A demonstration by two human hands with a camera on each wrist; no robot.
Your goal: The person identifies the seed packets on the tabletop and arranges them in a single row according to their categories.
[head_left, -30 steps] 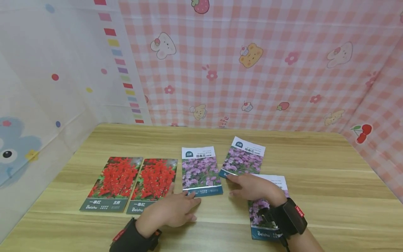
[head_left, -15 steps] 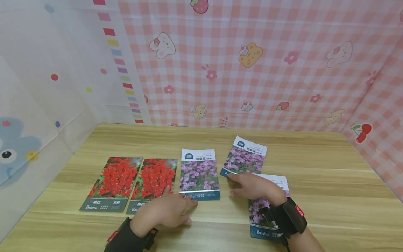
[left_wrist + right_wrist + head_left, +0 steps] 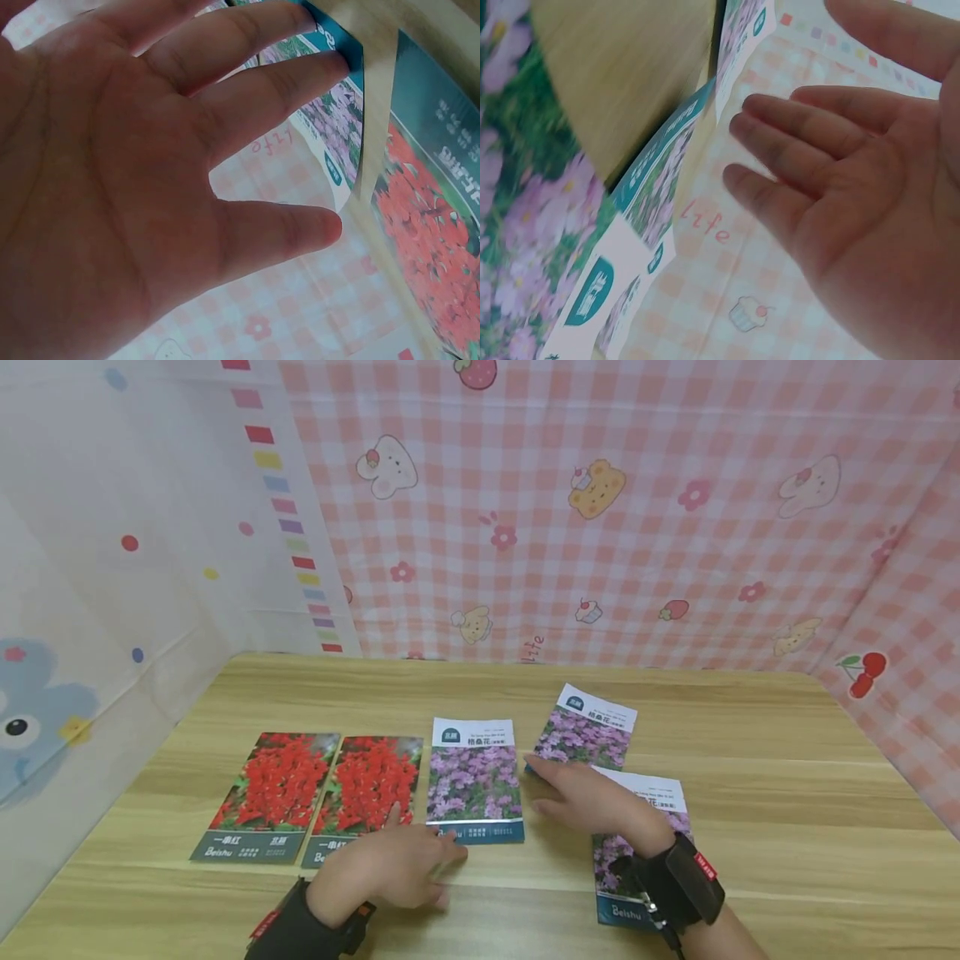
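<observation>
- Facing me: a pink gingham cloth [image 3: 637, 556] printed with strawberries [image 3: 476, 373], cupcakes [image 3: 589, 612] and cartoon animals [image 3: 596, 492].
- To my left: white fabric [image 3: 180, 452] with coloured dots [image 3: 130, 543].
- Below me: a light wood-grain tabletop [image 3: 757, 743].

The left hand [image 3: 386, 867] hid the near right corner of the right-hand red-flower packet [image 3: 369, 781] and part of the lettering on the middle purple-flower packet [image 3: 474, 781]. The right hand [image 3: 603, 806] hid the near edge of the far purple-flower packet [image 3: 585, 737] and, with the right wristband [image 3: 681, 881], much of the nearest purple-flower packet [image 3: 615, 868]. The smallest print was unreadable. The head view cut off the left wristband [image 3: 296, 933].
</observation>
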